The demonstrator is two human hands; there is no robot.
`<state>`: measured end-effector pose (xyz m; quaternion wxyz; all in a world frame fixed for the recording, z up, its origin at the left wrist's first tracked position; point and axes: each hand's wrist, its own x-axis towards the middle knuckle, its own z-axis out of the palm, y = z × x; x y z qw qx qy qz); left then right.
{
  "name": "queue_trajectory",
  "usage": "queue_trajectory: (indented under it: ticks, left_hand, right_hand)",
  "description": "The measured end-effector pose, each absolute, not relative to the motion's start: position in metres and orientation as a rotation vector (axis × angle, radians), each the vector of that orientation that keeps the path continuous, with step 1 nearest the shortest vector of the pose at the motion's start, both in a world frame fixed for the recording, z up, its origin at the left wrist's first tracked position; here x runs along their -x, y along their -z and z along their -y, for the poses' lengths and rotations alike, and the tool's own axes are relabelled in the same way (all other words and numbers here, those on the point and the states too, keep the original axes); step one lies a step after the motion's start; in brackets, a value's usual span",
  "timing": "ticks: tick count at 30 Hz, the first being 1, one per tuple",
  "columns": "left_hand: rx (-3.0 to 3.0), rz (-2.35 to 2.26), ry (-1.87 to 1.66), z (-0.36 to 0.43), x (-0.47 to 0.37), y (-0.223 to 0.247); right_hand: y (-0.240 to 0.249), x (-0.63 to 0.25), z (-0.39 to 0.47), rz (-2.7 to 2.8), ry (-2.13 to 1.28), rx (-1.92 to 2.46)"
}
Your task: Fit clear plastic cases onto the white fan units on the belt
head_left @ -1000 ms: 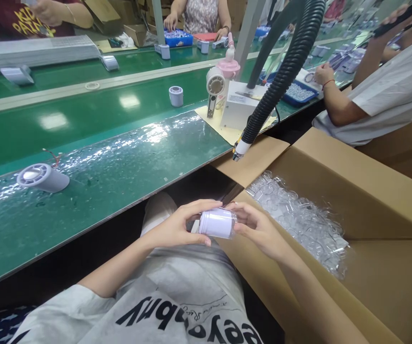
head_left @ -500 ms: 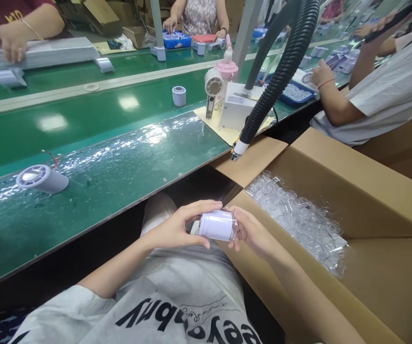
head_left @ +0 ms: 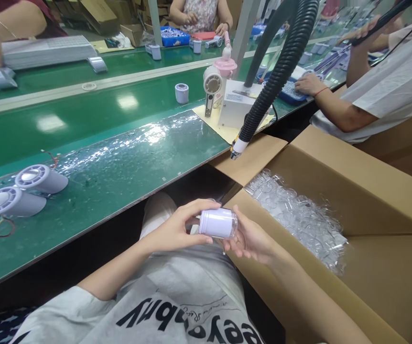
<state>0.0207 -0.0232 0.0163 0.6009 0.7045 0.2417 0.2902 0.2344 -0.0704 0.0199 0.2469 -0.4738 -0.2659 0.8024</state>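
A white cylindrical housing (head_left: 216, 223) lies on its side between my hands above my lap, a clear plastic cover round its right end. My left hand (head_left: 188, 224) grips its left end, thumb below and fingers above. My right hand (head_left: 251, 239) is at the covered end, palm up, fingers partly curled beneath and behind the cover; how firmly it holds is hidden. On the green bench (head_left: 120, 177) at the left lie two similar housings, one (head_left: 41, 179) behind the other (head_left: 12, 201), with thin wires beside them.
An open cardboard box (head_left: 378, 191) with many clear plastic covers (head_left: 295, 220) stands at my right. A black ribbed hose (head_left: 274, 76) hangs over its corner. A handheld fan (head_left: 212, 88) and a white device (head_left: 236, 102) stand behind. Other people work across and at right.
My right hand has opened a little and turned palm up under the cover. A second housing has come into view at the left. The person at right has lowered a hand to the blue tray.
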Motion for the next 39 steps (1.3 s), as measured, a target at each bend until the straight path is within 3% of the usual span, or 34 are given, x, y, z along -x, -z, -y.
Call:
queue_trajectory:
  ticks: [2,5,7,9,11,16,19,30,35,39]
  left_hand:
    - [-1.527,-0.608,-0.638,0.026,-0.021,-0.02]
    - [-1.391,-0.645,-0.62,0.028,-0.022,-0.024]
    - [-1.312,-0.632,-0.611,0.029,-0.023,-0.024]
    - [-1.231,-0.601,-0.584,0.029,-0.023,-0.023]
    - [-1.194,-0.582,-0.542,0.028,-0.022,-0.022]
    - [-1.338,-0.547,-0.542,0.024,-0.019,-0.026]
    - [-1.298,-0.512,-0.523,0.024,-0.017,-0.025]
    - [-1.107,-0.726,-0.407,0.02,-0.029,0.001]
    - [-1.692,-1.293,-0.576,-0.055,0.0,-0.063]
    - [-2.217,-1.901,-0.624,-0.167,0.046,-0.112]
  right_hand:
    - [-0.016,-0.237,0.074,0.93,-1.995,1.33]
    - [-0.012,-0.244,0.079,1.383,-1.299,1.387]
    - [-0.013,-0.25,0.08,1.709,-0.868,1.226]
    - [-0.014,-0.254,0.08,1.95,-0.679,1.002]
    - [-0.015,-0.255,0.079,2.018,-0.716,0.926]
    - [-0.014,-0.251,0.082,1.543,-1.326,1.04]
    - [-0.014,-0.252,0.084,1.412,-1.468,1.059]
    - [0.004,-0.248,0.075,1.473,-1.444,1.191]
    - [0.039,-0.343,0.025,1.35,-0.922,1.752]
    - [0.076,-0.422,-0.007,1.246,-0.75,2.099]
